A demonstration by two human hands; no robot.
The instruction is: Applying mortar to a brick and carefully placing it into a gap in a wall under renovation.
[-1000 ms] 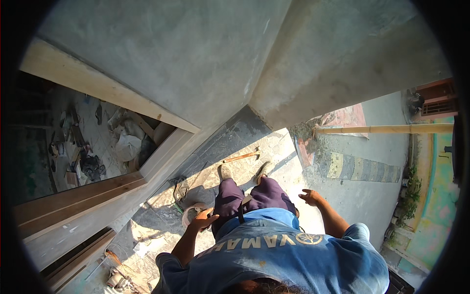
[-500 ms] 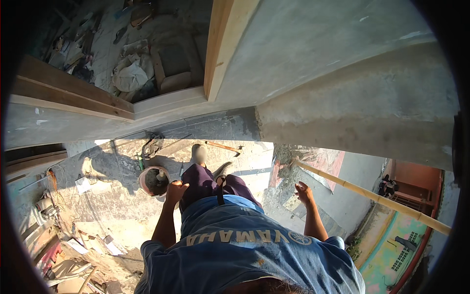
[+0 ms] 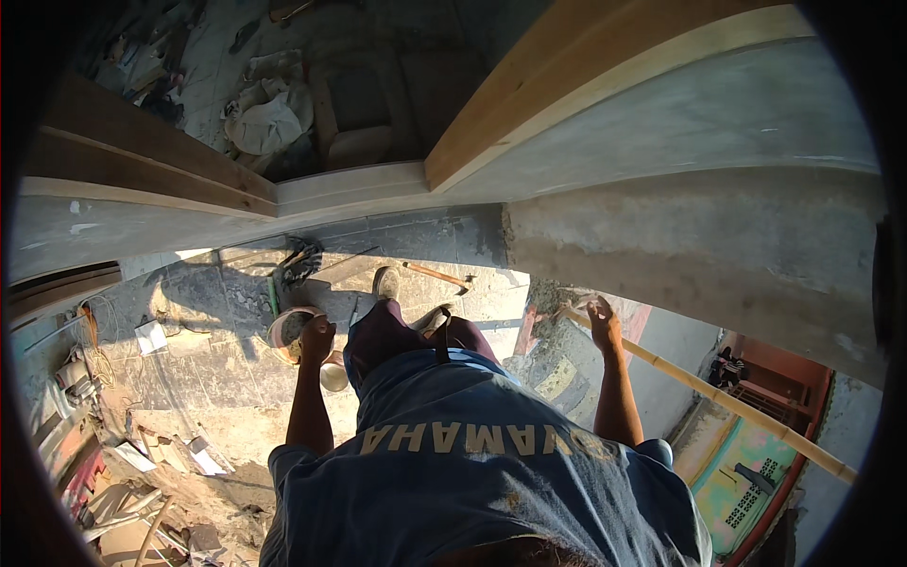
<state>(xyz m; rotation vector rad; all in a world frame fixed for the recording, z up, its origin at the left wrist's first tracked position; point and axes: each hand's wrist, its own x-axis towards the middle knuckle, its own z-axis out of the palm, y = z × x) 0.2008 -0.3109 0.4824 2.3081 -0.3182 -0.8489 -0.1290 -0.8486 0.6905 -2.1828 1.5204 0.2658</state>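
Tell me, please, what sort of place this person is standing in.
Probably a building site or renovation: an unpainted grey wall, a long, wooden-handled, hammer-like tool, and a round pinkish bucket holding grey material.

L hand nr bucket, R hand nr bamboo pole.

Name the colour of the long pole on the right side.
Yellowish tan; the pole shows in the head view, the only one.
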